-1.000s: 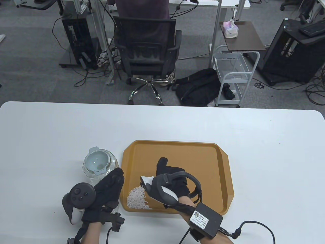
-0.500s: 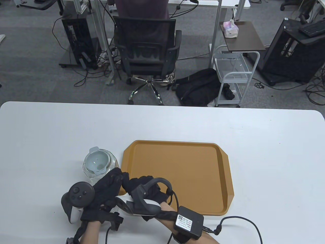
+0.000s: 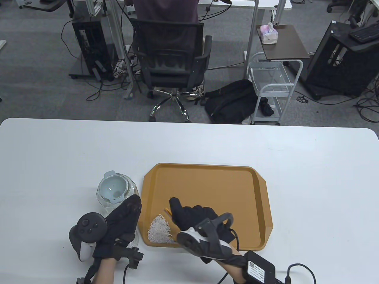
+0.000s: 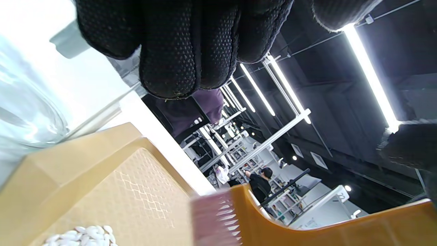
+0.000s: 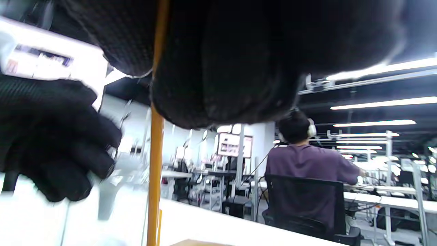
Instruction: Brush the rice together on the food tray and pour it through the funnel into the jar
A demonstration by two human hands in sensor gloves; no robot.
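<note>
- White rectangular table (image 3: 266, 153): its near edge is cut off by the bottom of the table view.
- Orange-brown rectangular plastic food tray (image 3: 237, 189): lies flat near the table's front edge, long axis running left to right. Its near-left part is partly covered by the right hand.
- Clear glass jar (image 3: 102, 201): stands upright just beside the tray's left edge, mouth up. Its near side is hidden behind the left hand.
- Pale blue-grey plastic funnel (image 3: 114, 189): seated in the jar mouth, wide end up.
- Right hand in a black glove (image 3: 197, 217): over the tray's near-left area, fingers curled round a thin orange brush handle (image 5: 157, 143). Only the handle's tip (image 3: 168, 210) shows in the table view, pointing up and left; in the left wrist view the pale pink bristles (image 4: 215, 218) are blurred.
- Left hand in a black glove (image 3: 123, 222): between the jar and the tray's left edge, fingers extended toward the tray's left rim. Contact with the rim cannot be confirmed.
- Heap of white rice grains (image 3: 159, 230): in the tray's near-left corner, just left of the right hand, elongated front to back.
</note>
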